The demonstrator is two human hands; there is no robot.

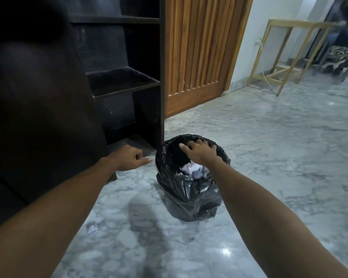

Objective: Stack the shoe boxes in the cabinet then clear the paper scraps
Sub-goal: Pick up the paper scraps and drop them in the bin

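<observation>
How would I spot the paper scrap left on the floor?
Start at the black-bagged bin beside the dark cabinet. Look nearer the camera and left, below the left forearm: a small crumpled whitish scrap lies alone on the marble floor, unlike those inside the bin.

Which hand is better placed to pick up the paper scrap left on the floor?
The left. The paper scrap lies on the left hand side, and that hand holds nothing. The right hand is over the lined bin.

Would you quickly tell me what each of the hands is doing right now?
Left hand: loosely curled, forefinger out, holding nothing.
Right hand: open, fingers spread over the bin, holding nothing.
</observation>
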